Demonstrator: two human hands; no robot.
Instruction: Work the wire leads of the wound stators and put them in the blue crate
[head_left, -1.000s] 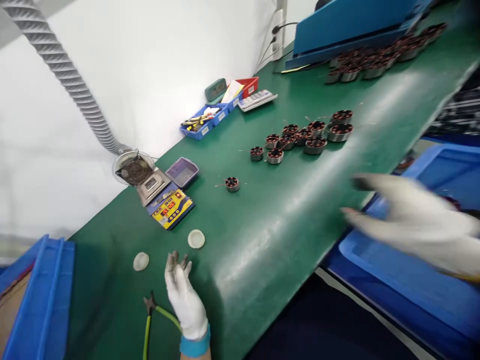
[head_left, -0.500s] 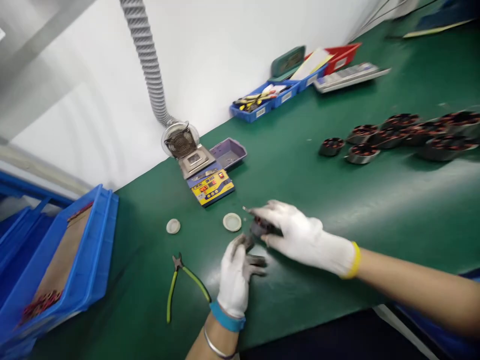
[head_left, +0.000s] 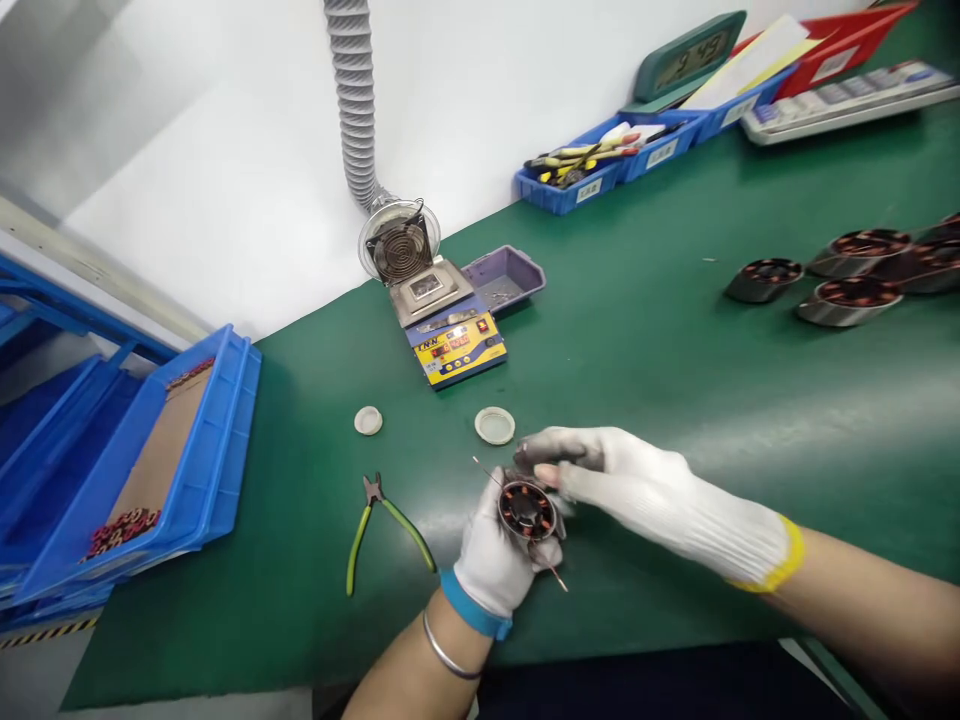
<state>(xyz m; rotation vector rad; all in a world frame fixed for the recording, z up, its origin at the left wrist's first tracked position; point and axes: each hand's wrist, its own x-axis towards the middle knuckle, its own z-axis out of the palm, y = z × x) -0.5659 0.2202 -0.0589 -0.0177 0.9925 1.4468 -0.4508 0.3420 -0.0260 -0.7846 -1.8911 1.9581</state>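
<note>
Copper-wound ring (head_left: 526, 511) is resting in the left hand (head_left: 495, 560), whose gloved fingers are curling around its outer wall and holding it just above the green table (head_left: 637, 380). Its slotted face is pointing up toward the camera. One wire lead (head_left: 559, 579) is sticking out past the lower left-hand fingertips, and a second lead (head_left: 487, 473) is poking out over the upper ones.

The right hand (head_left: 637, 485) is reaching in from the right, its thumb and forefinger standing narrowly apart beside the ring's upper right edge. Those tips are overlapping the edge and looking dark and soft, so I cannot tell whether they are touching the ring or pinching anything.

Just beyond the left fingers, a pale dish (head_left: 495, 426) is lying on the table; farther to their left, a smaller dish (head_left: 368, 420) is sitting above green-handled cutters (head_left: 373, 492), whose handles are spreading. Past both sets of fingers, a yellow-and-blue unit (head_left: 459, 350) is showing red digits, with a purple tray (head_left: 531, 275) standing behind it. Well to the right of the right fingers, other wound rings (head_left: 849, 302) are standing grouped.
</note>
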